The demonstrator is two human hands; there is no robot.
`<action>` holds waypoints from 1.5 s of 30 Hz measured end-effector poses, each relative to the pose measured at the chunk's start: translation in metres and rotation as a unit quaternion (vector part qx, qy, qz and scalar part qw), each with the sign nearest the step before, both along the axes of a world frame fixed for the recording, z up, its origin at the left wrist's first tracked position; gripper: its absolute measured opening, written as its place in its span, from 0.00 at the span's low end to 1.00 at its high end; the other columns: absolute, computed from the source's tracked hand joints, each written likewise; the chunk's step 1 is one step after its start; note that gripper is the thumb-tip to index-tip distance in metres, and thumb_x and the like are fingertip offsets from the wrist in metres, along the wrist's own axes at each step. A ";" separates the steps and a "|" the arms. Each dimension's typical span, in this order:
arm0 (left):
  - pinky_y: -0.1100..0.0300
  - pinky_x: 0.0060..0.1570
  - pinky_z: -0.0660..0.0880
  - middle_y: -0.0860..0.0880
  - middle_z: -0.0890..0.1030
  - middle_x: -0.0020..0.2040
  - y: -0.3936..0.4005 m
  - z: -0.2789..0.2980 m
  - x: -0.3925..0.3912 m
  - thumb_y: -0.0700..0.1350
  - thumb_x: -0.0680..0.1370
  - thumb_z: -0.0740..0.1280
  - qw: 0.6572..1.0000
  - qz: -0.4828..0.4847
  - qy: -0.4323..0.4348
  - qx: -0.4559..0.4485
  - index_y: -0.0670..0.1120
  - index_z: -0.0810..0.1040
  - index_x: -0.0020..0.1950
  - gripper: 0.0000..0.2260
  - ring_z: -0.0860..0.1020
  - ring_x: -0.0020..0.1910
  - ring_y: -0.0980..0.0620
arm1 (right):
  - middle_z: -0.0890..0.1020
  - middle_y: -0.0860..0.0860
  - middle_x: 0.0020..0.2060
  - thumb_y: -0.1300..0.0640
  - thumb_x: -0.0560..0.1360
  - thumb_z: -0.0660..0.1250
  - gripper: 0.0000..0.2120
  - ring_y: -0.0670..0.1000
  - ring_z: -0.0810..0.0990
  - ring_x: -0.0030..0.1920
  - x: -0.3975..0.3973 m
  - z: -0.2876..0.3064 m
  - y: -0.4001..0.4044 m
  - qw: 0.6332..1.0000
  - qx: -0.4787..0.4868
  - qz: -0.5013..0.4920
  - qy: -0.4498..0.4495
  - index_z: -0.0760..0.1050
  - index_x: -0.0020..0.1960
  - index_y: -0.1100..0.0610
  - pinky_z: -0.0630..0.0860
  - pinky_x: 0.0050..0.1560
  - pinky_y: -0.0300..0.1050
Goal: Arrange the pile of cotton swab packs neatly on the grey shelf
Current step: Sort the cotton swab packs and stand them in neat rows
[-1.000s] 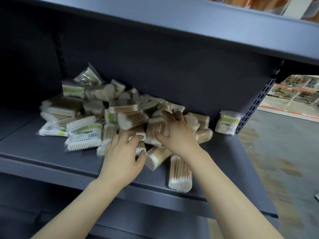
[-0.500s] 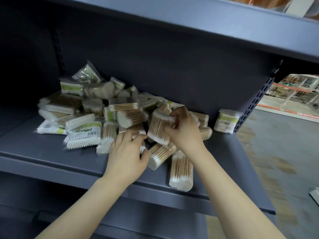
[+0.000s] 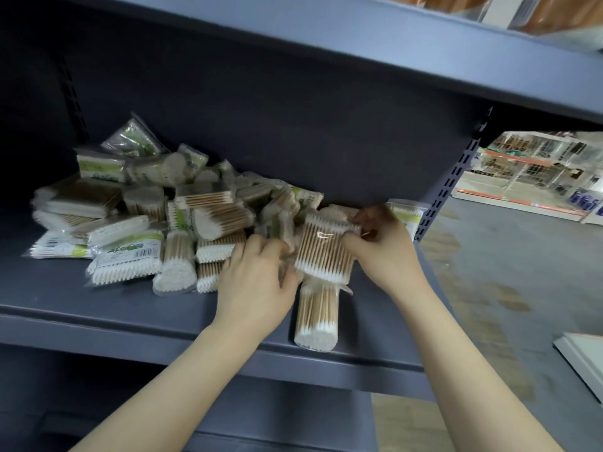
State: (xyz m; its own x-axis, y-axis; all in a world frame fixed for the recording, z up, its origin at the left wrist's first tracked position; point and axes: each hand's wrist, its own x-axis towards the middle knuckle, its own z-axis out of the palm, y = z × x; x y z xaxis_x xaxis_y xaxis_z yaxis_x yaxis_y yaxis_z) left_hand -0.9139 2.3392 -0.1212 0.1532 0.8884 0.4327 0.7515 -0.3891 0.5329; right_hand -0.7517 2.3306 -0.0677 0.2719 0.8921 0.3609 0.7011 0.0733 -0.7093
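Swab packs [image 3: 156,223] are seen heaped on a grey shelf [image 3: 98,308], the pile spreading from the 9 o'clock side toward the centre and resting against the dark back panel [image 3: 293,132]. The shelf is of matt painted metal with a folded front lip; a second shelf [image 3: 391,44] of the same finish overhangs it at 12 o'clock. A slotted upright [image 3: 447,190] closes the bay at 3 o'clock, beyond which a mottled grey floor [image 3: 505,272] and blurred racks [image 3: 538,168] are visible. The packs are clear, glossy film bags holding wooden sticks with white cotton tips; some carry green-and-white labels, and their outlines are flat and rectangular or rounded. One pack [image 3: 326,249] is held raised at the centre, its upper end pinched by the curled fingers of the right hand [image 3: 385,252]. The left hand [image 3: 257,282], knuckles up and fingers bent, is pressed into packs just left of it; what it grips is hidden. A round bundle [image 3: 316,318] lies at 6 o'clock by the front lip. A labelled tub [image 3: 406,216] stands at 3 o'clock, behind the right hand.
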 end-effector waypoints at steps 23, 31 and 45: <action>0.59 0.58 0.66 0.55 0.71 0.59 -0.024 -0.001 0.099 0.45 0.77 0.61 0.962 -0.261 0.077 -0.021 0.58 0.57 0.73 0.26 0.69 0.59 0.53 | 0.76 0.53 0.29 0.68 0.74 0.57 0.12 0.47 0.72 0.27 0.112 -0.034 -0.060 0.959 -0.056 -0.147 0.237 0.77 0.38 0.58 0.68 0.26 0.34; 0.55 0.52 0.71 0.53 0.75 0.58 -0.013 0.001 0.113 0.43 0.77 0.64 0.968 -0.250 0.024 -0.023 0.51 0.73 0.63 0.15 0.74 0.56 0.51 | 0.75 0.54 0.33 0.67 0.74 0.59 0.10 0.50 0.71 0.30 0.121 -0.048 -0.049 0.937 -0.091 -0.118 0.316 0.76 0.40 0.59 0.69 0.32 0.41; 0.50 0.55 0.72 0.45 0.75 0.57 0.003 0.010 0.135 0.35 0.76 0.62 0.978 -0.182 -0.102 -0.015 0.43 0.76 0.60 0.14 0.74 0.55 0.45 | 0.80 0.53 0.38 0.72 0.71 0.65 0.14 0.48 0.75 0.37 0.130 -0.045 -0.052 0.966 -0.081 0.022 0.245 0.78 0.44 0.54 0.72 0.43 0.39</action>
State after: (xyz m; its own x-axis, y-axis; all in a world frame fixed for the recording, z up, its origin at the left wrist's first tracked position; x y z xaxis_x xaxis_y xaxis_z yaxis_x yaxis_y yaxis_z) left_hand -0.7790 2.3425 -0.1112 0.3752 0.8034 0.4623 0.4434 -0.5936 0.6716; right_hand -0.6214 2.2782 -0.1132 0.3349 0.9407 0.0540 0.2776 -0.0438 -0.9597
